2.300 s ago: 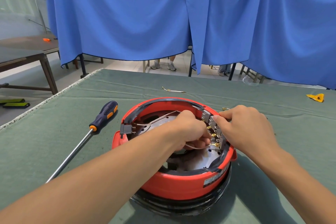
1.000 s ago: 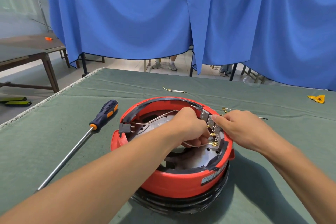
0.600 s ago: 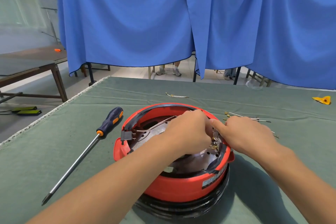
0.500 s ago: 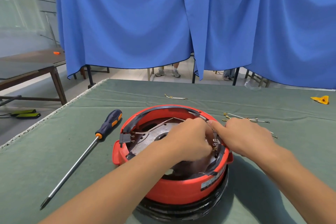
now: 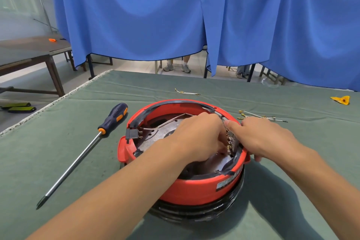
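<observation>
Red round plastic cooker base on green-cloth table, open underside up; metal terminal strip at its 3 o'clock rim runs 11–5. R hand grips rim there; L hand curled at strip, hold can't tell.

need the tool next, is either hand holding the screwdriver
No, the screwdriver lies on the cloth left of the cooker, while the left hand and right hand are both at the cooker's rim.
</observation>
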Available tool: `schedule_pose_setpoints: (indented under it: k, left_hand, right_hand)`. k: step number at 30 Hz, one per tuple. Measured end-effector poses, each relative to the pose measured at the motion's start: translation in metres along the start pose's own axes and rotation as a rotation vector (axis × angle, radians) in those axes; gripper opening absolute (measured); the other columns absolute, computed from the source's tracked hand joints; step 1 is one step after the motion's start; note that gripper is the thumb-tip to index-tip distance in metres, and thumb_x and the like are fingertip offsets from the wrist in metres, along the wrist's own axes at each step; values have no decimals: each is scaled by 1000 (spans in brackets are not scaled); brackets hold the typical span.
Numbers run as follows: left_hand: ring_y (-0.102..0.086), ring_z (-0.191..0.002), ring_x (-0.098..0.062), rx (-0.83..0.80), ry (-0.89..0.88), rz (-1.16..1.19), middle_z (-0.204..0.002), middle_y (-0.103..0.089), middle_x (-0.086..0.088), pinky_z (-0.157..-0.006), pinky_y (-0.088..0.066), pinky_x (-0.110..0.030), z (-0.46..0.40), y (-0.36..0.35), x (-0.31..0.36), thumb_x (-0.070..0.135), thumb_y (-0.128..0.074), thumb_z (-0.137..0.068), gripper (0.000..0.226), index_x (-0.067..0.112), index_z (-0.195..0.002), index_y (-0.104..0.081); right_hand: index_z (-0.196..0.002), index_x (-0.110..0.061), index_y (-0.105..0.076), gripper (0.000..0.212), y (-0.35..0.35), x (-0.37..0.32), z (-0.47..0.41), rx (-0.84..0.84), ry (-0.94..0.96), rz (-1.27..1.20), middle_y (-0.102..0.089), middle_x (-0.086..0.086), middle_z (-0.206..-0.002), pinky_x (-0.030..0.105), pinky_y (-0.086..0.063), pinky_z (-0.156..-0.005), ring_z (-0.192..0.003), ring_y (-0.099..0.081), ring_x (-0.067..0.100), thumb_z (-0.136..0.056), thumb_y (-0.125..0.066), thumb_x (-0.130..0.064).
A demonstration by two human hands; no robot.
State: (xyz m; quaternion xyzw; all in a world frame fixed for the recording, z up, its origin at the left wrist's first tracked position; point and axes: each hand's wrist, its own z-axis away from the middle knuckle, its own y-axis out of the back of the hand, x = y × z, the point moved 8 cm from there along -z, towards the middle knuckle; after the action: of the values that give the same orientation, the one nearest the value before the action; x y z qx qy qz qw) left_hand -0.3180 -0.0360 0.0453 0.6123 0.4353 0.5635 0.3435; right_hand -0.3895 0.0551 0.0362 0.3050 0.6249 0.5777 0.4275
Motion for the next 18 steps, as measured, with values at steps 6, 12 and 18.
schedule_pose_setpoints:
  k: [6, 12, 18]
  left_hand:
    - [-57, -75, -22, 33, -5, -97, -93, -68, 3, -66, -43, -29, 6, 9, 4, 28, -68, -83, 14, 34, -93, -75]
    - [-62, -87, -24, 40, 4, -80, -95, -70, 3, -76, -52, -35, 5, 7, 3, 28, -71, -81, 11, 32, -90, -76]
    - [-62, -83, -27, 29, 5, -27, -91, -71, -1, -76, -53, -39, 3, 4, 1, 24, -72, -79, 8, 27, -84, -77]
  right_hand:
    - [-60, -13, -58, 68, -2, 0, -3, -22, 15, -22, -64, 3, -47, 38, -50, -84, -54, -65, 21, -94, -23, -61]
    - [-54, -14, -52, 68, -3, -2, 0, -37, 18, -53, -56, 2, -35, 34, -49, -72, -53, -60, 20, -95, -24, -61]
    - [-56, -14, -51, 65, -4, -1, 0, -39, 16, -72, -53, 0, -32, 31, -40, -59, -46, -53, 17, -95, -25, -58]
